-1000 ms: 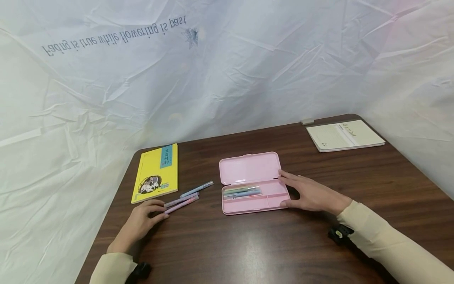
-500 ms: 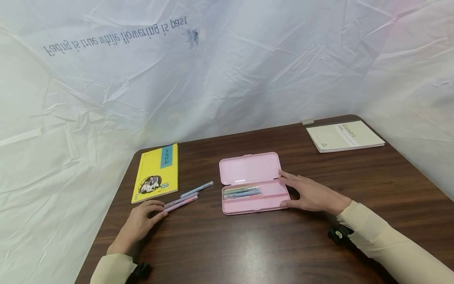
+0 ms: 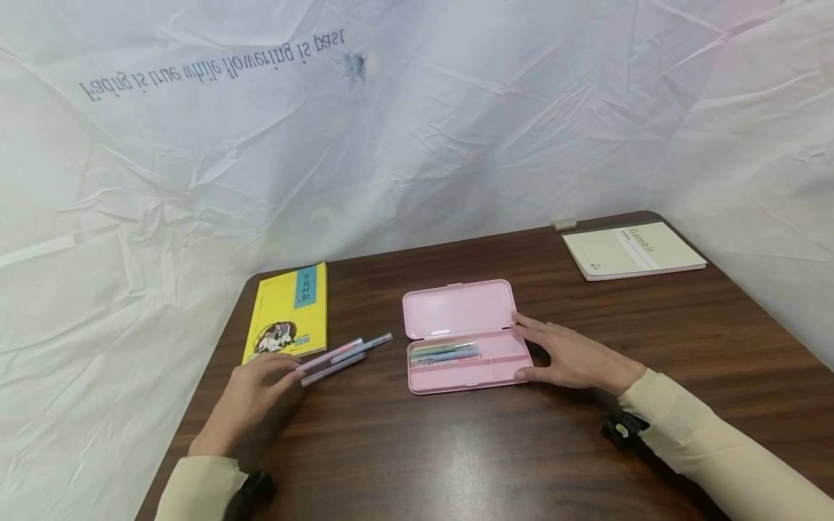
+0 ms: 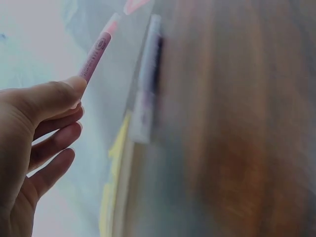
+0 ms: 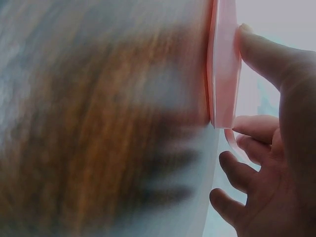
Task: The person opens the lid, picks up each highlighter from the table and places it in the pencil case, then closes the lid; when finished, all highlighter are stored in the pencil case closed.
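In the head view my left hand (image 3: 257, 394) pinches one end of a pinkish-purple pen (image 4: 96, 57) between thumb and fingers. The pen slants up from the grip in the left wrist view. A blue pen (image 3: 374, 343) and a lilac pen (image 3: 332, 370) lie on the table close by, and the held pen overlaps both in the head view. My right hand (image 3: 570, 354) grips the right end of a pink pencil case (image 3: 449, 380), thumb at the front and fingers near the hinge. The case's lid stands back, and several pens (image 3: 443, 352) lie in its rear compartment.
A yellow book (image 3: 287, 311) lies at the table's left, behind my left hand. A cream notebook (image 3: 635, 248) lies at the back right, beside a small pale clip-like piece (image 3: 564, 223) at the table's edge. White sheeting (image 3: 417, 145) hangs behind the dark wooden table (image 3: 417, 456).
My left hand has lifted the pinkish-purple pen and moved it slightly away from me, over the lilac pen to its far side. My right hand and the pencil case have stayed put.
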A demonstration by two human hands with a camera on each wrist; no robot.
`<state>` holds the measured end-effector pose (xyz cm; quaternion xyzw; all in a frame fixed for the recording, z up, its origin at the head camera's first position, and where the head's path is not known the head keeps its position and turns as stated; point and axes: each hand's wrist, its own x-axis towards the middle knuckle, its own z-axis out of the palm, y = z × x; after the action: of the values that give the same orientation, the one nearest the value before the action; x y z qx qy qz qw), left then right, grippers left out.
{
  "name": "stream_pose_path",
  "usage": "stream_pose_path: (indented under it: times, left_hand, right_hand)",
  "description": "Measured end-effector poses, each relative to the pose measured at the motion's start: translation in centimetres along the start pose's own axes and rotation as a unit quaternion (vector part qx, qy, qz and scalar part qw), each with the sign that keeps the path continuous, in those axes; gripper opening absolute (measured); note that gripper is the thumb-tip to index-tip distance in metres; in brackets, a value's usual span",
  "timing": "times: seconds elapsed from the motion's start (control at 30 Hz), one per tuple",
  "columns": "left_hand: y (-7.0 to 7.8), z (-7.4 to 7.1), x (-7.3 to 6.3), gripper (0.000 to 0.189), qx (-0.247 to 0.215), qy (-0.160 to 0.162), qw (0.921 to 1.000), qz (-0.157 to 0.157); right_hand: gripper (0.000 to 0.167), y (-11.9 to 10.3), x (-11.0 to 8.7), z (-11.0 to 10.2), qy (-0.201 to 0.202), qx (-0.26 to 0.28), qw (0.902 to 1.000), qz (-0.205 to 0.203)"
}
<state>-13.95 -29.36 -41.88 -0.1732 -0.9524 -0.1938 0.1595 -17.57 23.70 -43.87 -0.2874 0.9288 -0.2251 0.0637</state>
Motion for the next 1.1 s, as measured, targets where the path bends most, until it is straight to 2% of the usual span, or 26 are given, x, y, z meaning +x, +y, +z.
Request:
stream_pose_path:
  times: [0.13,0.27,0.5,0.6,0.93,1.1]
  left_hand:
    - [1.0,-0.3,1.1,0.014,-0.004,0.015,0.9995,0.029]
    - [2.6,-0.1,1.9,0.017,-0.019,0.008,0.9990,0.039]
    - [4.4,1.4,3.2,0.019,-0.060,0.008,0.9931,0.100]
    - [5.2,2.2,3.7,0.019,-0.074,-0.003,0.9905,0.116]
    - [8.1,4.2,5.4,0.014,-0.129,-0.055,0.9813,0.131]
    - [9.5,5.3,5.8,0.012,-0.143,-0.080,0.9783,0.127]
  right_hand:
    - [0.089,0.1,-0.1,0.1,0.001,0.001,1.0000,0.002]
    - [0.088,0.1,-0.1,0.1,0.000,0.000,1.0000,0.002]
    - [0.090,0.0,-0.2,0.1,-0.003,0.003,1.0000,0.008]
    - [0.090,-0.1,-0.2,0.1,-0.005,0.003,0.9999,0.009]
    - [0.091,-0.3,0.0,-0.2,-0.012,0.007,0.9999,0.009]
    - [0.090,-0.4,-0.1,-0.3,-0.011,0.003,0.9999,0.009]
